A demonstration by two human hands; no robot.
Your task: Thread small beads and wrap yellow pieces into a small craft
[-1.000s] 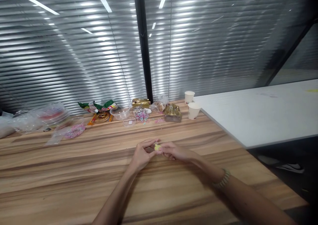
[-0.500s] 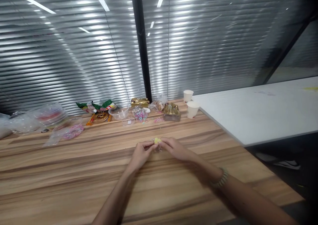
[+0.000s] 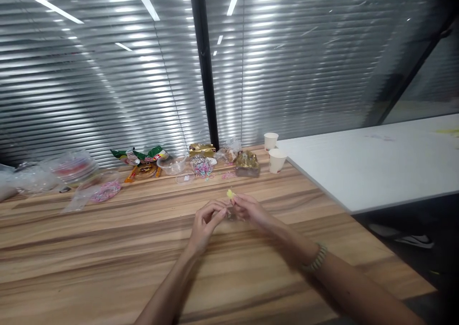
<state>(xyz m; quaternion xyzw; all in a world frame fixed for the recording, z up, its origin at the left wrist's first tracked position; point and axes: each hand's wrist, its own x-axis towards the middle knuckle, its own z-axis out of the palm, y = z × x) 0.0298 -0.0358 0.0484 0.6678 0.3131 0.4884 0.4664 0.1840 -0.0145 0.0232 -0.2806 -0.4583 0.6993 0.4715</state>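
Observation:
A small yellow piece (image 3: 230, 194), flower-like in outline, sticks up from the fingertips of my right hand (image 3: 255, 212), which is closed in a pinch on it. Close on its left, my left hand (image 3: 207, 222) has thumb and fingers drawn together; whatever lies between them is too small to make out. Below the fingertips, between the two hands, shows a dim, partly see-through bit (image 3: 231, 214) that I cannot identify. Both hands are just over the wooden table (image 3: 107, 267). A beaded-looking bracelet (image 3: 317, 258) circles my right wrist.
Along the back stand two paper cups (image 3: 277, 161), a gold-wrapped pack (image 3: 247, 163), a clear plastic bowl (image 3: 172, 164), a heap of pink and blue small pieces (image 3: 202, 166), snack packets (image 3: 156, 153) and plastic bags (image 3: 71, 166). A white table (image 3: 333, 162) adjoins at right.
My right hand has lifted and turned the yellow piece slightly up and right, away from my left fingers. My left hand's fingers have curled and shifted a little.

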